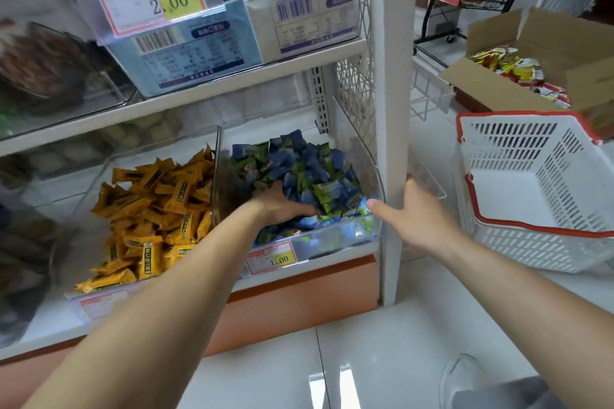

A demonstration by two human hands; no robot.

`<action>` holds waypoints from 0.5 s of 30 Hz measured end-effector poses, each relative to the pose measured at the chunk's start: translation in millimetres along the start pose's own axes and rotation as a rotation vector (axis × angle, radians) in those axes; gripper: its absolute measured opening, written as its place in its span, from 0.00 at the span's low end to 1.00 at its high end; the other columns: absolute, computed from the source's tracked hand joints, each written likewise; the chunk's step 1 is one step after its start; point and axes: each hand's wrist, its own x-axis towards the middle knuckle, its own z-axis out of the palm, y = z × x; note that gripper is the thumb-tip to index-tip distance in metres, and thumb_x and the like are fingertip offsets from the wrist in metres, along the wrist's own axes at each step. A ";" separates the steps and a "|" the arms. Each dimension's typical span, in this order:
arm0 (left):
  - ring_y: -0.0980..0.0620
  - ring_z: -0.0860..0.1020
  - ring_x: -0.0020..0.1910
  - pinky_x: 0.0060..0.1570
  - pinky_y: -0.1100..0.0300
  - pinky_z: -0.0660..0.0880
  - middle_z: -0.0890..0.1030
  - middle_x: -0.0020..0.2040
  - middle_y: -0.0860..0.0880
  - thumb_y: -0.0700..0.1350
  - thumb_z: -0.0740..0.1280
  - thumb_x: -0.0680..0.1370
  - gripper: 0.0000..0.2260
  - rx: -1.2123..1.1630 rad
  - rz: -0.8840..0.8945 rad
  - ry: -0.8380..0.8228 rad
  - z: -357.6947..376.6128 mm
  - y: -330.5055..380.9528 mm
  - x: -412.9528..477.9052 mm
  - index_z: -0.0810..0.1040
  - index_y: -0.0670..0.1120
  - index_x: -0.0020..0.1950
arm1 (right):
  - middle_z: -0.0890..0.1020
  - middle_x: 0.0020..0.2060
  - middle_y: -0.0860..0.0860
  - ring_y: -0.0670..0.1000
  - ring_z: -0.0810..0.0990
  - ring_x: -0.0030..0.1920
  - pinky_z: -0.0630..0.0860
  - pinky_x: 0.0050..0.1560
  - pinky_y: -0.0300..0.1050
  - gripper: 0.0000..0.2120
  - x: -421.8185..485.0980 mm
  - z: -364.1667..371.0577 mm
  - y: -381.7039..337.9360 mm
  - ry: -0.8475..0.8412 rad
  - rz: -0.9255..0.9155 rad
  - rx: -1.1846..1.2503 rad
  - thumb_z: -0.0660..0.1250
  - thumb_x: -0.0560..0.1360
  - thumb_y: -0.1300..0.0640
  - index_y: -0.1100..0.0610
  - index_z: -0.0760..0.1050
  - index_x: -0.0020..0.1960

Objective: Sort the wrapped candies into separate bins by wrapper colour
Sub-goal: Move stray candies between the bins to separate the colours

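yellow candies point(149, 209), blue-green candies point(299, 166), red-rimmed white basket point(531, 236)

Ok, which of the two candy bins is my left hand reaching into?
The right bin, holding blue and green candies; your left hand lies in it. The other bin holds yellow candies.

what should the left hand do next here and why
Probably pinch one green candy and lift it out: the left hand lies on a pile mixing blue candies and green in one clear bin, while the right hand rests at its corner.
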 end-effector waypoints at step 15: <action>0.47 0.84 0.42 0.40 0.57 0.78 0.84 0.52 0.45 0.62 0.65 0.77 0.24 -1.048 0.064 -0.227 -20.0 22.1 -30.2 0.74 0.51 0.69 | 0.80 0.56 0.55 0.56 0.78 0.56 0.75 0.52 0.51 0.31 -10.5 -7.2 -5.4 -0.043 -0.026 -0.092 0.66 0.74 0.35 0.60 0.69 0.62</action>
